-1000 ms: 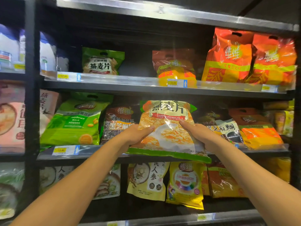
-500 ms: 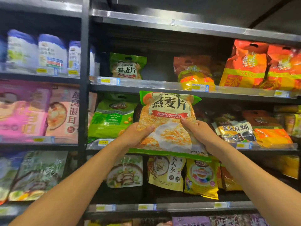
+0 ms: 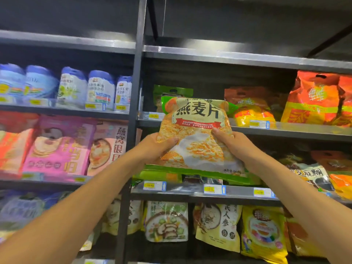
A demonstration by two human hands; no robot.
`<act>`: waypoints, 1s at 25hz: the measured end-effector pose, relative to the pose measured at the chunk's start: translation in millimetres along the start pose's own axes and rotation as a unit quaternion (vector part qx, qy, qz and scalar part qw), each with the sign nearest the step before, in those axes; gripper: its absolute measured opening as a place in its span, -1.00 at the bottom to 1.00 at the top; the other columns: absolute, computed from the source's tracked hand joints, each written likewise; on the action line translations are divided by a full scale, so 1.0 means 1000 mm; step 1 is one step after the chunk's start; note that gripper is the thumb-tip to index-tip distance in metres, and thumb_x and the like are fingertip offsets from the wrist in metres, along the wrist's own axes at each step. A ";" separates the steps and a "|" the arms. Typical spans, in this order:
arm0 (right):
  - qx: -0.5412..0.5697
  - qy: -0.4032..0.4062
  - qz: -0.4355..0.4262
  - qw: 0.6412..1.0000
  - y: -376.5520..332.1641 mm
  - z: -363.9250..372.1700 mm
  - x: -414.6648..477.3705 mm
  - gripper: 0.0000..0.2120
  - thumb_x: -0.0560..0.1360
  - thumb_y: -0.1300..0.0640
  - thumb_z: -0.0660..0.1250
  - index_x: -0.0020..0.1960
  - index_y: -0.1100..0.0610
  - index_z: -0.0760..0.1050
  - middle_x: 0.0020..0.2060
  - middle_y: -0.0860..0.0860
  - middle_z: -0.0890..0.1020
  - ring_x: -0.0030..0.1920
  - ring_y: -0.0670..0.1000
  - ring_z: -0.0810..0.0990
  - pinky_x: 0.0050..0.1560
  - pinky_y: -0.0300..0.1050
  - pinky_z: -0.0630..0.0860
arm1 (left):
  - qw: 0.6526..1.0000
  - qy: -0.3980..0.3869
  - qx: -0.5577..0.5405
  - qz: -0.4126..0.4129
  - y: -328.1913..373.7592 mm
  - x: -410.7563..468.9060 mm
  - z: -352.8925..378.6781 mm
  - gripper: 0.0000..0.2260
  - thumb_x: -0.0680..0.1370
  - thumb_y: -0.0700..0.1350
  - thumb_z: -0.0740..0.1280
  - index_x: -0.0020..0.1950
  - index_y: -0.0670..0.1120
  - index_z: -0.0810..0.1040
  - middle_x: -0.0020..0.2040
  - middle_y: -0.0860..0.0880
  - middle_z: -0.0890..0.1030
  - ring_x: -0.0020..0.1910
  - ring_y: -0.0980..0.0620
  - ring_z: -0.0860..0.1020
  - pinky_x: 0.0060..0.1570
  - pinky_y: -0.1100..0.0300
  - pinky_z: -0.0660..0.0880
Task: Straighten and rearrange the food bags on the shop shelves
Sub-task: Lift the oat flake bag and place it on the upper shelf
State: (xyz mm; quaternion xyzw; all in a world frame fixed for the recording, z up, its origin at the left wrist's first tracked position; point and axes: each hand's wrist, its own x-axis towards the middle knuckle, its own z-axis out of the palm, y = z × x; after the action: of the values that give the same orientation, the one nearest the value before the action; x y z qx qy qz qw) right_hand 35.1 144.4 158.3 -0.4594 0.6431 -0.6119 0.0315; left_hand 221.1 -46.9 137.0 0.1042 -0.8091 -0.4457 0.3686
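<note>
I hold a large oat-flake bag point(image 3: 198, 134), green-edged with a clear window, upright in front of the shelves. My left hand point(image 3: 157, 147) grips its left side and my right hand point(image 3: 234, 144) grips its right side. The bag's top reaches the upper shelf point(image 3: 297, 128), where a matching green oat bag point(image 3: 171, 91) stands right behind it, mostly hidden. The bag's bottom edge hangs just above the middle shelf point(image 3: 190, 190).
Orange bags point(image 3: 316, 100) and a red-yellow bag point(image 3: 251, 109) stand on the upper shelf to the right. A dark upright post point(image 3: 134, 111) divides the bays. Blue-white bags point(image 3: 74, 88) and pink bags point(image 3: 61, 147) fill the left bay. Yellow and beige bags point(image 3: 219, 225) sit below.
Both hands have lifted the oat bag from the middle shelf up toward the upper shelf. The view has swung left and upward, showing more of the left bay.
</note>
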 end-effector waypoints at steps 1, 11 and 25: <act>-0.005 -0.005 -0.007 1.000 -0.009 0.003 0.010 -0.57 0.54 -0.23 0.41 0.17 0.10 0.67 -0.09 0.01 0.80 -0.11 0.02 0.80 -0.16 -0.15 0.65 | 1.000 0.004 0.003 0.006 0.007 0.007 -0.009 -0.73 0.63 0.17 0.35 0.22 0.05 0.64 0.07 0.02 0.76 -0.02 0.04 0.74 -0.24 0.28 0.60; -0.068 -0.005 -0.027 0.997 -0.065 0.010 0.147 -0.39 0.44 -0.39 0.42 0.15 0.13 0.67 -0.10 0.06 0.80 -0.08 0.12 0.79 0.08 0.08 0.71 | 0.998 0.046 0.036 -0.011 0.047 0.116 -0.072 -0.63 0.56 0.25 0.39 0.17 -0.01 0.63 -0.05 -0.02 0.78 -0.10 -0.04 0.77 -0.03 0.04 0.67; -0.093 -0.070 -0.026 0.993 -0.079 0.002 0.313 -0.35 0.45 -0.37 0.41 0.26 0.14 0.58 -0.02 0.10 0.79 0.01 0.17 0.78 0.20 0.16 0.66 | 0.991 0.092 0.088 -0.030 0.051 0.261 -0.101 -0.47 0.53 0.34 0.38 0.22 -0.07 0.63 0.02 -0.08 0.77 0.00 -0.11 0.75 0.17 -0.09 0.65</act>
State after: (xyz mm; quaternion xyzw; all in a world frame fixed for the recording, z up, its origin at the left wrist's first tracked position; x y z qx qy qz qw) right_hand -100.3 -40.5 385.9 -0.5188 0.6812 -0.5162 0.0177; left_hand 114.3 -211.9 341.9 0.2011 -0.8043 -0.3723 0.4173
